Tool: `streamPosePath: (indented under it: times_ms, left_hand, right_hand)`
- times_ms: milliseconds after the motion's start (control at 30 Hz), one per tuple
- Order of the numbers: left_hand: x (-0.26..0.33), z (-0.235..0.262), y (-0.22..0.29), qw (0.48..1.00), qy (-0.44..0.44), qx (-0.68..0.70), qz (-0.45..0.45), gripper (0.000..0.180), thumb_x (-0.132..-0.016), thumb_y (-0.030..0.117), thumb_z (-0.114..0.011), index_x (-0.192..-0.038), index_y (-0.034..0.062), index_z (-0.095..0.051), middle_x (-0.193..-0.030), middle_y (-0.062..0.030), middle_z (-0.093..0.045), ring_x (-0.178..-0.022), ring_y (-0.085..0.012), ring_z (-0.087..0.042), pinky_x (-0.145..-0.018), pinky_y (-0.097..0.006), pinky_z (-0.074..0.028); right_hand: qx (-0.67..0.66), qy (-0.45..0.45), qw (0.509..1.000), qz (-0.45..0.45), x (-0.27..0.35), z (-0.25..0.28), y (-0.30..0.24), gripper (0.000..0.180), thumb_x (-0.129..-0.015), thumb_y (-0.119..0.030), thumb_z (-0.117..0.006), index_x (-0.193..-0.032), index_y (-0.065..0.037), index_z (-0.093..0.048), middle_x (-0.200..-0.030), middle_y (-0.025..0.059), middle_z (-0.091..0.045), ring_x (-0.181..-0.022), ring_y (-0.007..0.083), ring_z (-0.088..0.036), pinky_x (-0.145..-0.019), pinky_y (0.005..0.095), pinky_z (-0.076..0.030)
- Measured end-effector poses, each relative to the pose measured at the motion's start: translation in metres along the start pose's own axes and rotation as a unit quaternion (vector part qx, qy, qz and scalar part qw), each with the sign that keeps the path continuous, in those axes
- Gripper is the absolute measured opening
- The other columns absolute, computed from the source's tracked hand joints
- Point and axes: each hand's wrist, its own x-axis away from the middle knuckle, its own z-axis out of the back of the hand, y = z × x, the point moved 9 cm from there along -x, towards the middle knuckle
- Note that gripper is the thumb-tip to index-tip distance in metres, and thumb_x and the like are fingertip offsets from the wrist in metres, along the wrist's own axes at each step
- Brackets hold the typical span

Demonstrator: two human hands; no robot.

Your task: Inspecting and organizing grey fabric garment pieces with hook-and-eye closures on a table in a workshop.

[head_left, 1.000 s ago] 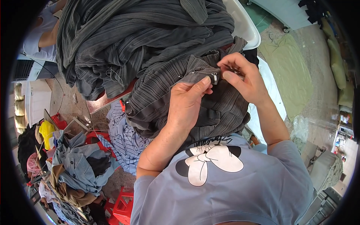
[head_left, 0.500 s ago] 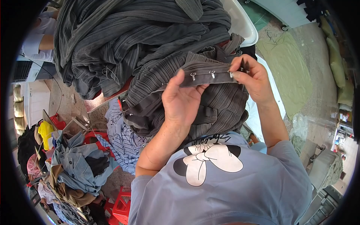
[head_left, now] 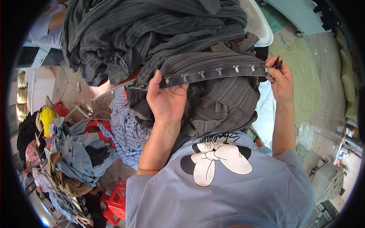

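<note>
**Inspector:** Holding the dark grey pleated garment by its fastener band, you have it stretched across the centre of the frame, in front of your chest. Your left hand has its grip clenched on the band's left end, thumb up over the edge. Your right hand pinches the right end between fingertips at the centre right.

**Operator:** So where is the risk?

**Inspector:** First, the right grip. It is a fingertip pinch on the very end of the band. Pull harder and, in my judgement, the end slips out and the band sags, so you lose your line along the row of metal hooks.

**Operator:** And the left?

**Inspector:** Firmer, but your palm covers the band's end there. Any hook under it cannot be seen from this view, so a fault there could pass unchecked.

**Operator:** Anything around me?

**Inspector:** The heap of grey garments fills the upper half of the frame and lies just above the band, on a table of which only an edge shows. An open hook could catch in that loose cloth and drag a piece off. The garment's own body hangs bunched below the band; its weight pulls on your right pinch.
</note>
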Motion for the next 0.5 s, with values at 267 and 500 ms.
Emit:
streamPosePath:
  times_ms: [267, 500]
  left_hand:
    - [0.032, 0.021, 0.040, 0.999, -0.018, -0.047, 0.007, 0.041, -0.098, 0.016, -0.055, -0.132, -0.0046, -0.054, -0.133, -0.0185, -0.063, -0.123, -0.0329, -0.062, -0.105, -0.047, -0.048]
    - [0.089, 0.060, 0.075, 0.835, -0.023, -0.543, 0.085, 0.013, -0.092, 0.005, -0.069, -0.104, 0.0000, -0.067, -0.086, -0.0059, -0.071, -0.073, -0.0116, -0.067, -0.065, -0.023, -0.052]
  right_hand:
    - [-0.077, 0.066, 0.994, 0.032, -0.009, 0.085, 0.006, 0.019, -0.090, -0.001, -0.060, -0.108, -0.003, -0.063, -0.100, 0.0019, -0.062, -0.075, 0.0063, -0.051, -0.063, 0.0200, -0.038]
    - [-0.003, 0.233, 0.972, 0.033, -0.012, 0.243, 0.001, 0.019, -0.092, -0.001, -0.060, -0.110, 0.002, -0.064, -0.092, 0.0001, -0.063, -0.064, 0.0064, -0.047, -0.052, 0.0230, -0.034]
